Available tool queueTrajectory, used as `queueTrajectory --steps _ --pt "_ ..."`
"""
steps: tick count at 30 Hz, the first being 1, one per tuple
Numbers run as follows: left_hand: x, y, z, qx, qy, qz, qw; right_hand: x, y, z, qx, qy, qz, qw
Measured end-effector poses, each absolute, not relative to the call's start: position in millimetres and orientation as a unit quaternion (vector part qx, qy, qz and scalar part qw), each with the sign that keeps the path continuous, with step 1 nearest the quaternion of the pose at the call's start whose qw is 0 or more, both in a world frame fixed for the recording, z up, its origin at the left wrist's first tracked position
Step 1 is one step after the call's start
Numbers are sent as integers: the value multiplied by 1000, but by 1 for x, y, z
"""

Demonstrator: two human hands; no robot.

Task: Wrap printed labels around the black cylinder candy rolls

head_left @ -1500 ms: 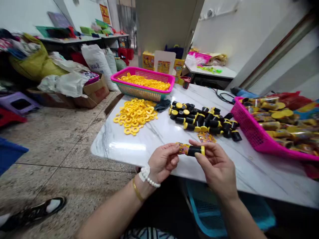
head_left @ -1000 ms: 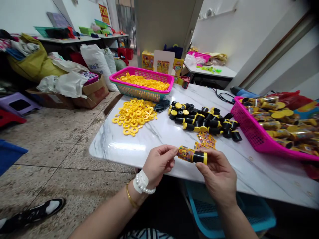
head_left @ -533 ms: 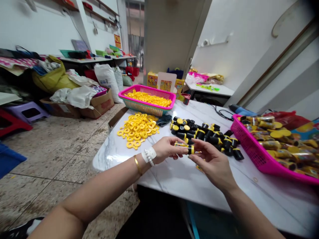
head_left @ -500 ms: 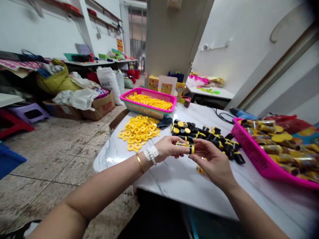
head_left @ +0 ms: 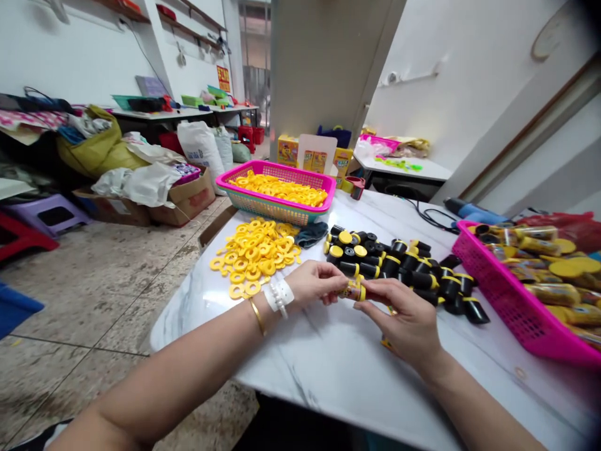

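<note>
Between my hands is a small yellow-capped cylinder (head_left: 351,290) with a colourful printed wrap, lying roughly level above the table. My left hand (head_left: 315,283) pinches its left part, with fingers curled over that end. At the yellow end, my right hand (head_left: 407,313) grips with thumb and fingertips. Yellow printed pieces (head_left: 385,342) show partly under my right hand; their kind is unclear. Just beyond my hands lie several black cylinders with yellow caps (head_left: 389,266). To the left is a heap of flat yellow rings (head_left: 256,254).
A pink basket (head_left: 509,307) of wrapped cylinders stands at the right. Behind the rings, another pink basket (head_left: 225,181) holds yellow pieces, with a dark cloth (head_left: 311,235) beside it. Yellow boxes (head_left: 288,150) and a red cup (head_left: 355,186) stand farther back on the marble-patterned table (head_left: 291,357).
The cylinder has turned in my fingers, and its printed wrap now faces me where dark and yellow bands showed before. Both hands sit slightly lower in view, which has shifted a little.
</note>
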State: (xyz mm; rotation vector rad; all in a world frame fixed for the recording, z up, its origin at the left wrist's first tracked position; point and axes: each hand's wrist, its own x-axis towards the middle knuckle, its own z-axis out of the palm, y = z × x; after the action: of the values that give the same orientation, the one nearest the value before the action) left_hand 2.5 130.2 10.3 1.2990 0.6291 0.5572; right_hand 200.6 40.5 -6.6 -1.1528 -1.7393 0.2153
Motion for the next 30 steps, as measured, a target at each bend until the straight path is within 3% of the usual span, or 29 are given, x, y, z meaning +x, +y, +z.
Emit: queueTrajectory --steps 4,10,16,22,30 --pt "7 121 22 644 300 275 648 197 39 -7 -483 -667 175 540" --pt "4 109 25 684 293 235 625 188 38 -2 -479 -664 147 555" --pt "1 99 31 769 303 273 493 177 35 -2 -466 -543 377 588" --pt "2 113 26 670 294 273 624 185 40 0 -453 -609 276 590" --pt "5 115 19 554 312 242 733 187 39 10 -357 -577 449 581"
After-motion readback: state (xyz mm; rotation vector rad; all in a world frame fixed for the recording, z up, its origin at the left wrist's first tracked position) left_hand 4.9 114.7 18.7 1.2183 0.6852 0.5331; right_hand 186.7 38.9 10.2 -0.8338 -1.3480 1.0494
